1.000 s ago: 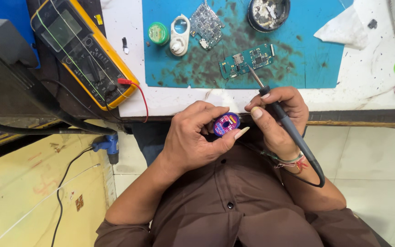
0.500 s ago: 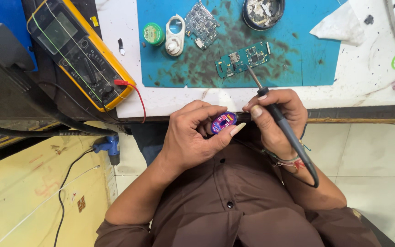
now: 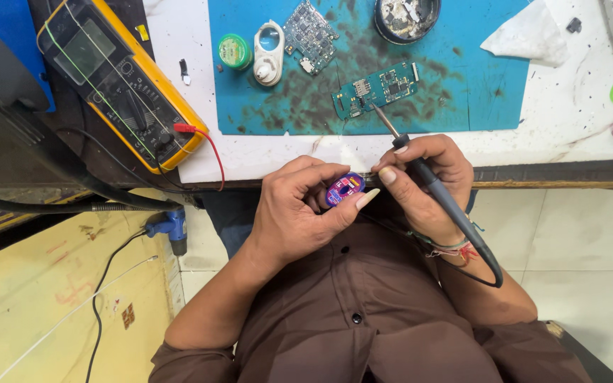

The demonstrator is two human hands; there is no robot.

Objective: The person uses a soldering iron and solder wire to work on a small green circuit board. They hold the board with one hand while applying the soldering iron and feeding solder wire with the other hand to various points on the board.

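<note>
Gripping, left hand [image 3: 299,209]: we note fingers closed round small purple tin [image 3: 344,189].
Right hand [image 3: 423,181]: clasps soldering iron [image 3: 431,186], tip over green circuit board [image 3: 376,88].

The left hand [image 3: 299,213] pinches a small purple container [image 3: 344,189] while the right hand [image 3: 427,184] grips a soldering iron [image 3: 434,191].

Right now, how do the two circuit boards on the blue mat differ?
The green circuit board is a long narrow strip, lying slantwise; the soldering iron tip rests at its edge. The grey circuit board is broader, irregular in outline, and lies untouched farther up the mat. Both lie flat with components showing.
</note>
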